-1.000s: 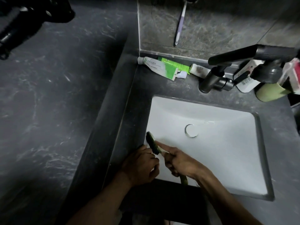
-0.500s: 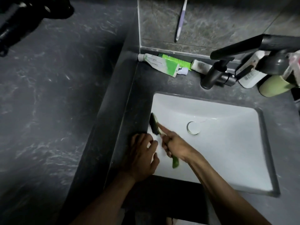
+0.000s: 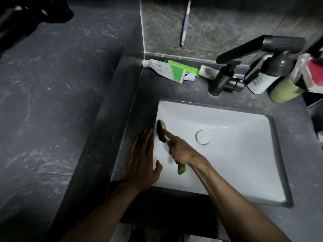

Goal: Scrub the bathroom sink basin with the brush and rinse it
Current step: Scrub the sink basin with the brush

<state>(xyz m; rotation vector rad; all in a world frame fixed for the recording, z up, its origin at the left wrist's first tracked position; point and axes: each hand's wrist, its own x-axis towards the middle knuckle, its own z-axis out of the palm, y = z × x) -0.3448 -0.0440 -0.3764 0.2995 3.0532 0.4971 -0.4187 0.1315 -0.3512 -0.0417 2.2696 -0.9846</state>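
White glossy rectangular basin (image 3: 236, 154), one round metal drain (image 3: 202, 137). One green-handled brush (image 3: 161, 131), dark bristles on the basin's left wall, right hand (image 3: 181, 151) wrapped round its handle. Left hand (image 3: 143, 163) flat, fingers straight, on dark stone counter (image 3: 174, 91). One matte black angular faucet (image 3: 227, 81).

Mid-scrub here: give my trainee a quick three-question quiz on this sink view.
1. Which hand grips the brush? A) left B) right
2. True or false: the brush head sits on the drain.
3. Fill in: the left hand lies flat on the ___ beside the basin.
Key: 1 B, the right hand. 2 False, it is at the basin's left wall. 3 counter.
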